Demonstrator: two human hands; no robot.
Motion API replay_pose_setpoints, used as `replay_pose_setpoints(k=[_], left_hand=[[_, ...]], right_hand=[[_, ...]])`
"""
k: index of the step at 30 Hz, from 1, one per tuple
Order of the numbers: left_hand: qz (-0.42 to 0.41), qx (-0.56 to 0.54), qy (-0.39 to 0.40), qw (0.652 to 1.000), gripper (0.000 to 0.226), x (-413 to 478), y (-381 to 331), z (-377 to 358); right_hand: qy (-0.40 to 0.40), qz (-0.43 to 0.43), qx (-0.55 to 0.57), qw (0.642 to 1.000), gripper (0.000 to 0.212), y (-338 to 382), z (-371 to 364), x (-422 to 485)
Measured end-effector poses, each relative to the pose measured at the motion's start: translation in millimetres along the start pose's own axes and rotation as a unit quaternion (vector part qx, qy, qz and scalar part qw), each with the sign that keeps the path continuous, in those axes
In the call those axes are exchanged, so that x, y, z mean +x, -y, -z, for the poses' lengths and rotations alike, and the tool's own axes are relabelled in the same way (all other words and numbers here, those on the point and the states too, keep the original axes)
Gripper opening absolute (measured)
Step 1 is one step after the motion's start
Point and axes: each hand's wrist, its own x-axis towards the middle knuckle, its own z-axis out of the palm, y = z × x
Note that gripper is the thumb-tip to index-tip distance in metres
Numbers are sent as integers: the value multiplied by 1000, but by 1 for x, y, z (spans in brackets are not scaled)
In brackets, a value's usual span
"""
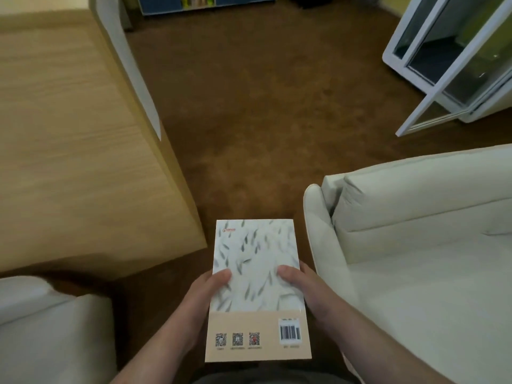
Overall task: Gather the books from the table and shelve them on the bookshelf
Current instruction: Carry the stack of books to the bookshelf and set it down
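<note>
The book [256, 275] lay flat between both hands in front of the person, back cover up, its barcode and three square codes nearest the body. The left hand [205, 295] clasped the left edge and the right hand [302, 289] the right edge, thumbs pressed on the cover and fingers tucked beneath, out of sight. The wooden bench [69, 162] stood to the left with no books on the part in view, and a pale sofa [415, 245] to the right. Carrying looked like the step in hand; it would go best with the book kept level across the brown floor toward the blue bookshelf [177, 4], then turned upright, spine outward. That shelf was cut off at the top edge, its contents only coloured blurs, and whether more volumes sat beneath the cover could not be told.
</note>
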Motion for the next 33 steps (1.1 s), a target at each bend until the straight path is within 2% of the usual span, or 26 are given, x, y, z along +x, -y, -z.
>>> replay_pose_setpoints(k=[7, 10, 13, 17, 24, 28, 31, 33], left_hand=[[37, -10, 31, 999, 52, 88, -96, -25], [34, 29, 40, 998, 51, 131, -135, -46], [45, 24, 11, 999, 58, 179, -174, -70], [97, -15, 9, 995, 48, 230, -234, -97], [81, -48, 10, 996, 66, 306, -323, -117], [75, -61, 12, 995, 69, 353, -376, -115], [78, -87, 14, 993, 66, 397, -418, -102], [85, -108, 17, 990, 64, 427, -451, -87]], right_hand=[[-46, 19, 62, 997, 63, 77, 22, 72], [-52, 28, 67, 996, 62, 112, 46, 111], [-54, 33, 67, 996, 60, 157, 69, 148], [-61, 27, 67, 996, 48, 216, 93, 194], [-73, 28, 53, 995, 41, 309, 112, 271], [-72, 25, 40, 996, 60, 358, 112, 330], [-74, 26, 40, 996, 52, 395, 106, 383], [-65, 22, 43, 997, 63, 425, 96, 419]])
